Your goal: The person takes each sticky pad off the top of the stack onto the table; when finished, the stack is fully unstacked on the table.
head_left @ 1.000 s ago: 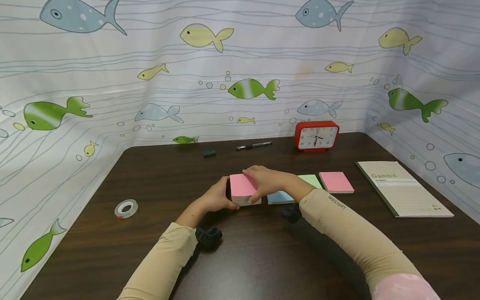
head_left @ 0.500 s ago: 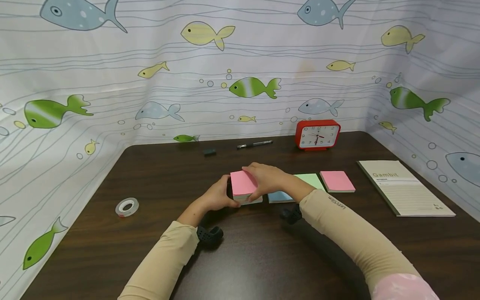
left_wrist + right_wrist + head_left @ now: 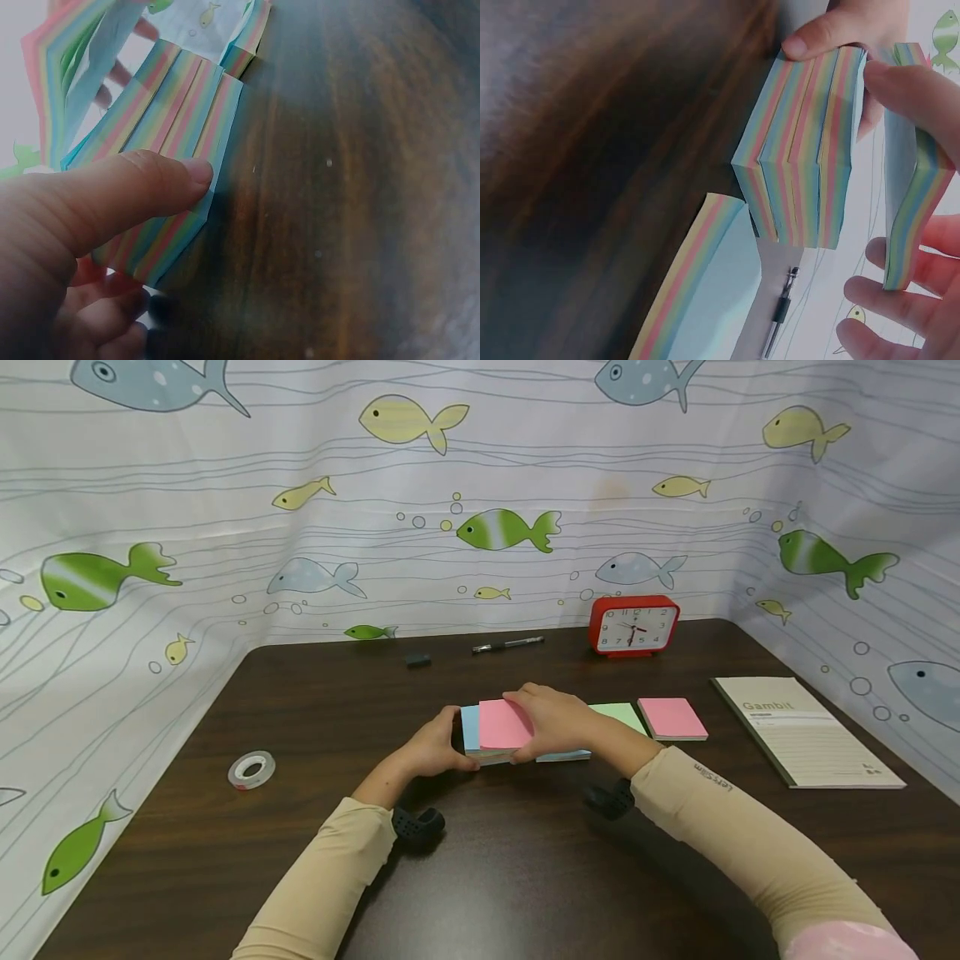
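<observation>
My left hand grips the left side of a stack of sticky note pads, its thumb along the near edge. Several pads with rainbow-striped edges make up this stack, and its top is light blue. Between thumb and fingers, my right hand pinches one more pad with a pink top. In the right wrist view this pad is apart from the stack, tilted above it. A blue pad lies on the table just right of the stack, partly hidden by my right hand.
Right of my hands lie a green pad, a pink pad and a notebook. Behind stand a red clock, a pen and a small black block. A tape roll lies left.
My right hand has shifted right with the pink-topped pad, lifting it off the stack and uncovering the blue top below. My left hand has stayed at the stack.
</observation>
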The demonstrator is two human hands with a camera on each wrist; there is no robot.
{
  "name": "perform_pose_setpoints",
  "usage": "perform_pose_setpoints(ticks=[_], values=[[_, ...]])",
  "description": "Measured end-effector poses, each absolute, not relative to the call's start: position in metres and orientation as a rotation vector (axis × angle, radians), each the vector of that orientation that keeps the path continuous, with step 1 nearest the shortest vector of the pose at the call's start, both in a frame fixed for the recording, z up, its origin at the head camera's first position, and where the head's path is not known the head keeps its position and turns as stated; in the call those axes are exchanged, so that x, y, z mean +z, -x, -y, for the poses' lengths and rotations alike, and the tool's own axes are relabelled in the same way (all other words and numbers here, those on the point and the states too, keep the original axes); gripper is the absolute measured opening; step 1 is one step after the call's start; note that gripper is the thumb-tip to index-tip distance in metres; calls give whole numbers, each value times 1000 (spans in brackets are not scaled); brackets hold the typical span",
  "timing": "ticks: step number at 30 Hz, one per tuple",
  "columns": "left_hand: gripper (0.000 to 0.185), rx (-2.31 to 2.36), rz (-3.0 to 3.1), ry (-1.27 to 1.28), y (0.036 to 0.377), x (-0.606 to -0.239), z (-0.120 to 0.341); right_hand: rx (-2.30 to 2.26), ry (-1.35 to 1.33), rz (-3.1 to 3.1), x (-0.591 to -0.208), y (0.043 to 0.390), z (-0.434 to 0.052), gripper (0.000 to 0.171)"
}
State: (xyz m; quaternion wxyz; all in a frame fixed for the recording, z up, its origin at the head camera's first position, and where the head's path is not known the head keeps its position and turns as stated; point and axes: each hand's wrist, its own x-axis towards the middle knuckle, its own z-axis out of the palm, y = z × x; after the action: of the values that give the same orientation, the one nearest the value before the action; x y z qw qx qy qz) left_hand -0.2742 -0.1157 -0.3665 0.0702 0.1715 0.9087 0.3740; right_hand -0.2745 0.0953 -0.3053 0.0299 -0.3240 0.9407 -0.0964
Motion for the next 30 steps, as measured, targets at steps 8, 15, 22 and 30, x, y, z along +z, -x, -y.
perform_pose_setpoints(ticks=[8, 15, 22, 30], values=[[87, 1106, -2734, -508, 272, -366, 116, -313, 998, -2880, -306, 260, -100, 89], [89, 1122, -2726, -533, 272, -367, 117, -312, 1024, -2901, -313, 243, -103, 85], [88, 1117, -2736, -582, 270, -365, 118, -304, 1074, -2897, -318, 231, -102, 84], [88, 1113, -2734, -538, 273, -368, 117, -274, 1125, -2907, -321, 219, -102, 84]])
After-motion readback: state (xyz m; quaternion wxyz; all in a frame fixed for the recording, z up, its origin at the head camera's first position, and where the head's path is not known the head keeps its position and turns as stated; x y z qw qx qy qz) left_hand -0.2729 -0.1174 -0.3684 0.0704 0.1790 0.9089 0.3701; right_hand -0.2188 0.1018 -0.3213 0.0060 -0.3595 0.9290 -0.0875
